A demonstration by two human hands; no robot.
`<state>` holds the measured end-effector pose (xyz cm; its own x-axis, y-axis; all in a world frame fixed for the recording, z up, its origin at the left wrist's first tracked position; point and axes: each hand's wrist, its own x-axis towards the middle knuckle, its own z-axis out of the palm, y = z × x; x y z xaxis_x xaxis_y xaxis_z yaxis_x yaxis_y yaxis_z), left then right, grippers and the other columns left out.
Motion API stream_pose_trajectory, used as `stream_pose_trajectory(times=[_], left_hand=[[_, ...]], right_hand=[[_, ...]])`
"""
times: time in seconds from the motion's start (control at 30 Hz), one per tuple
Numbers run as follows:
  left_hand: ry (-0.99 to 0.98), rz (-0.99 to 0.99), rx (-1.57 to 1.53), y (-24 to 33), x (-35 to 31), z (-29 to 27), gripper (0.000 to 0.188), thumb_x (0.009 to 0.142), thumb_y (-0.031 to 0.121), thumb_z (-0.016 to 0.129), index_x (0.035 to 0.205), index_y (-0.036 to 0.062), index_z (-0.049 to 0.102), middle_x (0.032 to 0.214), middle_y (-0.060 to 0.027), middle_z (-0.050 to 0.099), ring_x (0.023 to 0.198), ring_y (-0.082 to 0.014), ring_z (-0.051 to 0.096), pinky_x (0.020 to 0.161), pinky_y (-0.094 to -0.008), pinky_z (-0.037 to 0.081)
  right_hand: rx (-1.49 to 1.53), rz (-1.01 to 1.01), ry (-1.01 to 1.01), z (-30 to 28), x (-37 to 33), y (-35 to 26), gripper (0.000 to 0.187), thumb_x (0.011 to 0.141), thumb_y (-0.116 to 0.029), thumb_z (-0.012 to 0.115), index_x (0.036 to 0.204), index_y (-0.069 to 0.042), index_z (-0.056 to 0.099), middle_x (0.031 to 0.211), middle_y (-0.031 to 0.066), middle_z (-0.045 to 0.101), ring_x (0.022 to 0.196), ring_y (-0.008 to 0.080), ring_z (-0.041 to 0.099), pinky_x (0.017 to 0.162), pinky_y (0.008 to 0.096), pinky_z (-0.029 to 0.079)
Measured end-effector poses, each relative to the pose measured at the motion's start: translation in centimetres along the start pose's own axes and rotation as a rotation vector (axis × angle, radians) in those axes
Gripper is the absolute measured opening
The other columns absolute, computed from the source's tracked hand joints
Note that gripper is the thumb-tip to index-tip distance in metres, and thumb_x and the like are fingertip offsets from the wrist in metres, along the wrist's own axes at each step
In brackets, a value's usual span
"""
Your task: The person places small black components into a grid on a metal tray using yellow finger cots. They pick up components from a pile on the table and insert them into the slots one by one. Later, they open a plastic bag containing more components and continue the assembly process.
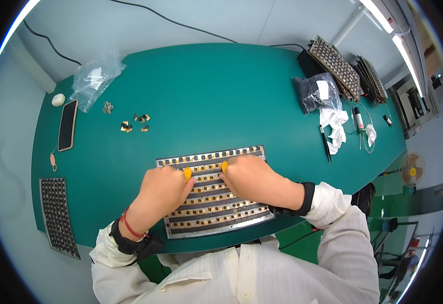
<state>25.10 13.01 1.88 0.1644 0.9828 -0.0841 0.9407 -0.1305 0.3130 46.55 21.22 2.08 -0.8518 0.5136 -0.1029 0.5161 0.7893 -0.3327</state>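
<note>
Grey rectangular metal tray (206, 231), set with rows of small black-and-gold parts (224, 154), lies on the green tabletop (206, 96) right in front of the person. The left hand (162, 190) is curled nearly into a fist over the tray's left half, the right hand (252, 176) likewise over its upper right; each wears a yellow fingertip cover (187, 174) (the thumb drawn in close beside it). Whether either pinches a part cannot be told, since the fingers hide it. Beyond the tray to its left lie loose black-and-gold pieces (126, 126) and, farther off, a clear plastic bag (87, 83); well left of it are a dark-screened smartphone (68, 125) and a dark slotted rectangular tray (58, 218). Beyond the tray to its right are slim black tweezers (325, 144), crumpled white paper (334, 124), a dark plastic bag (310, 96) and, farthest, a leaning studded panel (335, 68)
</note>
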Motion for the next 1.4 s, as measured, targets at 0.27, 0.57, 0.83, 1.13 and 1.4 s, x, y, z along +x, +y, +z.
stream_pose_trajectory(times=[0.27,0.57,0.83,1.13,1.4], left_hand=[[0.005,0.054,-0.001,0.0,0.1,0.1,0.044,0.089,0.033,0.066,0.062,-0.0016,0.066,0.056,-0.0188,0.059,0.053,-0.0356,0.061,0.053,-0.0428,0.05],[-0.161,-0.081,-0.024,-0.4,1.6,-2.0,0.04,0.081,0.037,0.07,0.077,-0.002,0.069,0.076,-0.0226,0.068,0.071,-0.0397,0.068,0.066,-0.0467,0.055],[-0.054,-0.014,0.133,1.2,1.5,0.3,0.031,0.081,0.032,0.063,0.074,0.0037,0.072,0.078,-0.0197,0.07,0.074,-0.0369,0.07,0.07,-0.046,0.056],[-0.062,0.046,-0.19,-1.7,2.9,-3.2,0.039,0.083,0.035,0.072,0.101,-0.0002,0.074,0.062,-0.0186,0.066,0.056,-0.0297,0.066,0.059,-0.0369,0.054],[0.072,-0.039,-0.173,-2.7,2.5,-8.7,0.041,0.082,0.036,0.074,0.088,-0.0048,0.074,0.065,-0.0156,0.068,0.06,-0.0279,0.068,0.061,-0.0363,0.056]], right_hand=[[0.01,0.036,-0.017,1.2,0.5,-0.4,0.01,0.07,-0.007,0.063,0.069,0.003,0.064,0.071,0.0234,0.066,0.067,0.0378,0.067,0.064,0.046,0.056],[0.055,0.094,-0.1,-0.9,1.5,-0.7,0.011,0.071,-0.004,0.06,0.073,0.007,0.064,0.075,0.0284,0.066,0.076,0.0437,0.067,0.069,0.0475,0.055],[0.062,0.003,-0.039,-1.4,1.5,0.7,0.022,0.08,-0.014,0.062,0.073,0.007,0.065,0.073,0.0279,0.065,0.069,0.0445,0.065,0.065,0.0492,0.053],[0.103,0.04,0.37,-17.6,-7.4,0.7,0.025,0.087,-0.017,0.065,0.095,0.006,0.072,0.072,0.0189,0.068,0.059,0.0273,0.065,0.06,0.0331,0.053],[-0.278,0.416,1.229,-36.1,-20.4,0.8,0.027,0.093,-0.022,0.066,0.101,0.003,0.073,0.069,0.005,0.068,0.057,0.0083,0.056,0.05,0.0249,0.042]])
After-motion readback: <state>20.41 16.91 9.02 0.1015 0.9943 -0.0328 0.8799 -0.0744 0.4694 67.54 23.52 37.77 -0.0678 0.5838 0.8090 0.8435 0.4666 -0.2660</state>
